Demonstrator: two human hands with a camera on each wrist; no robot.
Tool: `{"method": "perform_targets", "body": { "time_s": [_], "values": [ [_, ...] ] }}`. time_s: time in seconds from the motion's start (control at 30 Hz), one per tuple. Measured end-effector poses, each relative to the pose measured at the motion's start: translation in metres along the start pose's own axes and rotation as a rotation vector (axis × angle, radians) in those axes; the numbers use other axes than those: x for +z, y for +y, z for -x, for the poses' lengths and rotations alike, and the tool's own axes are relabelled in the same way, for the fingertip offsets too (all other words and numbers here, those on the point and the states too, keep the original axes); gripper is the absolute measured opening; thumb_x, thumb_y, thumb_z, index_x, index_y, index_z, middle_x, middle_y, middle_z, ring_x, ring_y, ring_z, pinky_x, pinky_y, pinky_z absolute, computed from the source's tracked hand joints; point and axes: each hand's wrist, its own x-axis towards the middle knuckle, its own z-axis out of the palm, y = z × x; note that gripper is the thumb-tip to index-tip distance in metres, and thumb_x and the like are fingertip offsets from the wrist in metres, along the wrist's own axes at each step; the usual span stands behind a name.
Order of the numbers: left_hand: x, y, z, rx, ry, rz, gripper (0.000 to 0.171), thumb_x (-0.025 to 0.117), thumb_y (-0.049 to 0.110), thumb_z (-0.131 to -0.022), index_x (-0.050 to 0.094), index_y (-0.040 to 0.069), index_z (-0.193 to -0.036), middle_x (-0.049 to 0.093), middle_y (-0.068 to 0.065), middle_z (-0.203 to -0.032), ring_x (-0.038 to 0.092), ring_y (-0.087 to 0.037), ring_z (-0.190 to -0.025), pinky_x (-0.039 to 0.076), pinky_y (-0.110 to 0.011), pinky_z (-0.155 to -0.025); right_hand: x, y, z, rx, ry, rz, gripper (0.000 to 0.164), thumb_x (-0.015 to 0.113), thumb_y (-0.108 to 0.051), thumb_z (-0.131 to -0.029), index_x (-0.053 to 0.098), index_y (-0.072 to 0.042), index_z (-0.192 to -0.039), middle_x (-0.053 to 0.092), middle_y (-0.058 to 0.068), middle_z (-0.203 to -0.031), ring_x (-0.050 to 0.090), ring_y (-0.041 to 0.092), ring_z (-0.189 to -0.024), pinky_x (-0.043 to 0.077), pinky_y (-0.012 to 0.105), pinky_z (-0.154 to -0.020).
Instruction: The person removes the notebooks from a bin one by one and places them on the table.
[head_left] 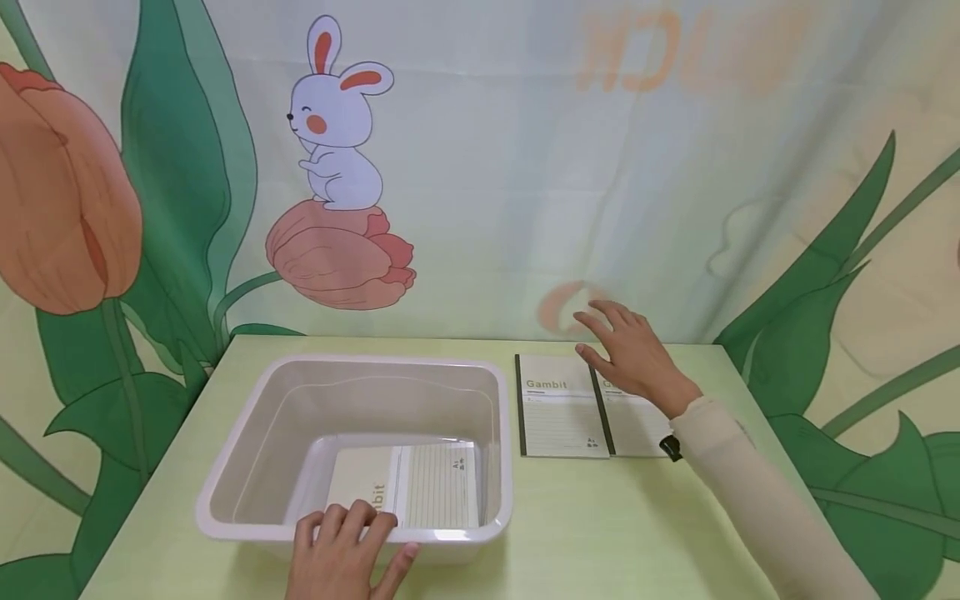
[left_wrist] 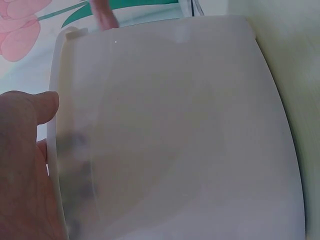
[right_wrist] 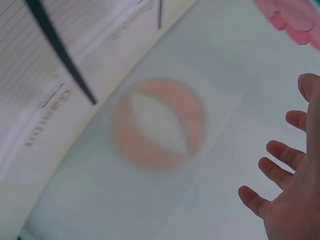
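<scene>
A light grey plastic basin (head_left: 504, 450) stands on the table, with a notebook (head_left: 442, 485) lying flat inside it. My left hand (head_left: 339, 557) grips the basin's near rim, fingers curled over the edge and thumb on the outer side; the left wrist view shows that hand (left_wrist: 20, 165) against the basin's outer wall (left_wrist: 175, 125). To the right lie two notebooks side by side, a left one (head_left: 562, 421) and a right one (head_left: 637, 429) with dark spines. Above them hovers my right hand (head_left: 633, 354), fingers spread and holding nothing. It partly hides the right notebook.
The pale green table (head_left: 570, 525) ends at the back against a hanging cloth (head_left: 480, 183) printed with a rabbit and tulips. A small black device (head_left: 671, 447) shows at my right wrist, beside the sleeve (head_left: 757, 492).
</scene>
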Motion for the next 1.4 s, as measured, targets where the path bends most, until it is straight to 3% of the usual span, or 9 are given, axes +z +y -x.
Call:
{"method": "perform_targets", "body": {
  "time_s": [0.27,0.5,0.67,0.97,1.23,1.4],
  "values": [
    [-0.001,-0.001,-0.001,-0.004,-0.028,-0.013,0.053,0.032,0.066,-0.098,0.062,0.023,-0.093,0.056,0.003,-0.089,0.048,-0.019,-0.081,0.036,-0.044,-0.081,-0.027,-0.038,-0.005,-0.117,0.067,-0.004,0.056,0.050,-0.047,-0.100,0.040,-0.024,-0.149,0.038,0.009,-0.153,0.034,0.031,-0.143,0.031,0.056,-0.111],
    [-0.001,-0.003,-0.003,-0.010,-0.019,-0.001,0.054,0.030,0.065,-0.099,0.062,0.022,-0.094,0.057,0.002,-0.090,0.049,-0.020,-0.082,0.036,-0.044,-0.081,-0.052,-0.071,-0.019,-0.257,0.160,-0.015,0.055,0.051,-0.046,-0.099,0.041,-0.024,-0.148,0.039,0.008,-0.152,0.039,0.032,-0.139,0.028,0.052,-0.113],
    [-0.002,-0.001,-0.003,-0.008,-0.021,-0.011,0.054,0.030,0.066,-0.098,0.061,0.023,-0.094,0.056,0.004,-0.089,0.048,-0.019,-0.081,0.037,-0.043,-0.081,-0.068,-0.093,-0.025,-0.330,0.181,-0.014,0.054,0.050,-0.046,-0.099,0.040,-0.025,-0.149,0.041,0.007,-0.151,0.040,0.028,-0.138,0.030,0.051,-0.111],
    [0.000,0.000,-0.001,-0.011,-0.007,-0.024,0.059,0.023,0.067,-0.099,0.061,0.022,-0.093,0.056,0.003,-0.088,0.049,-0.020,-0.081,0.038,-0.044,-0.081,-0.077,-0.129,-0.044,-0.461,0.097,0.011,0.057,0.040,-0.052,-0.102,0.033,-0.028,-0.153,0.028,0.002,-0.161,0.029,0.025,-0.148,0.022,0.051,-0.120],
    [0.000,0.003,0.000,-0.018,-0.003,-0.016,0.057,0.025,0.067,-0.099,0.061,0.023,-0.092,0.054,0.006,-0.088,0.048,-0.018,-0.081,0.038,-0.045,-0.083,-0.078,-0.164,-0.059,-0.557,0.059,0.047,0.060,0.042,-0.053,-0.101,0.030,-0.030,-0.154,0.025,0.001,-0.163,0.026,0.022,-0.150,0.021,0.050,-0.121],
    [-0.001,0.002,0.000,-0.022,-0.011,-0.017,0.057,0.026,0.068,-0.099,0.061,0.023,-0.092,0.054,0.004,-0.088,0.048,-0.020,-0.081,0.038,-0.048,-0.083,-0.071,-0.186,-0.074,-0.612,-0.027,0.067,0.061,0.039,-0.056,-0.101,0.027,-0.032,-0.155,0.023,-0.002,-0.164,0.026,0.019,-0.150,0.021,0.048,-0.121]
  ]
}}
